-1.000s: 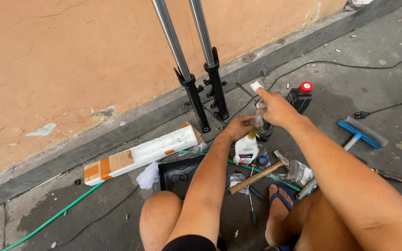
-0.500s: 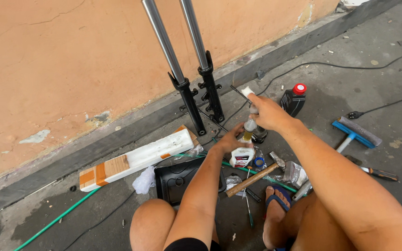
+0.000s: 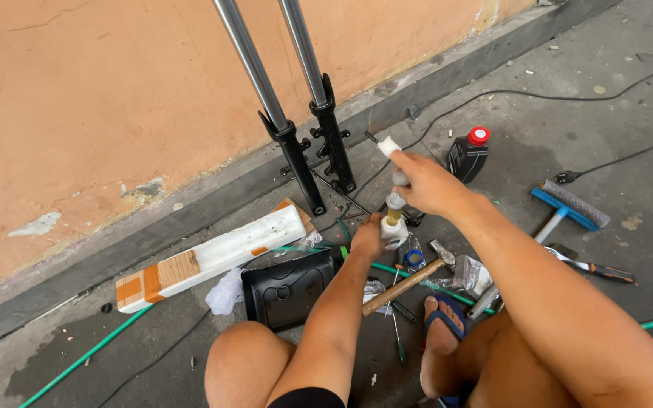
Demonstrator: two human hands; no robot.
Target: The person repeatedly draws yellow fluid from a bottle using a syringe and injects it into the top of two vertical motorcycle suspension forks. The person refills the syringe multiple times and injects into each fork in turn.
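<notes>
The right hand [image 3: 426, 183] closes around a slim white-tipped tube [image 3: 397, 170], held upright over the neck of a small white bottle [image 3: 394, 227]. The left hand [image 3: 368, 238] grips that bottle from behind, steadying it on the concrete floor [image 3: 583, 98]. A good transfer likely depends on keeping tube and neck aligned and the bottle upright. Just beside the bottle lie a wooden-handled hammer [image 3: 410, 279] and a green hose [image 3: 85, 355]; two fork legs [image 3: 296, 143] lean against the wall, and a red-capped black bottle [image 3: 468, 153] stands near.
</notes>
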